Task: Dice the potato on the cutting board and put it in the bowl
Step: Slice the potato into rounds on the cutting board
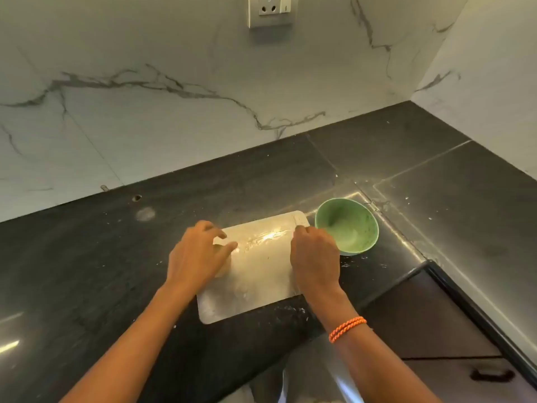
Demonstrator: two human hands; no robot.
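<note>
The cutting board (pixel 255 274) lies pale and slightly askew on the dark stone surface (pixel 87 257), and it serves as the landmark here. At the board's left edge the left hand (pixel 197 254) rests over the potato (pixel 222 270), of which only a small yellowish sliver shows under the palm and beside the fingers; the fingers are curved down over it, the thumb and forefinger reaching toward the middle of the board, so the hand appears to hold the potato in place. At the board's right edge the right hand (pixel 315 257) sits with its fingers curled inward, closed round a thin pale knife (pixel 297 221) whose blade pokes out past the knuckles toward the board's far right corner; the handle is hidden inside the fist. The two hands are apart, with the bare, glaring middle of the board between them. An orange braided band (pixel 347 329) circles the right wrist, nearer the camera than the board. Just beyond the board's far right corner stands the green bowl (pixel 347 226), upright, close to the board and just beside the right hand's knuckles; nothing can be made out inside it. White specks lie scattered on the surface around the board's near and right sides. A wall socket (pixel 271 10) sits on the marble wall high above the board
</note>
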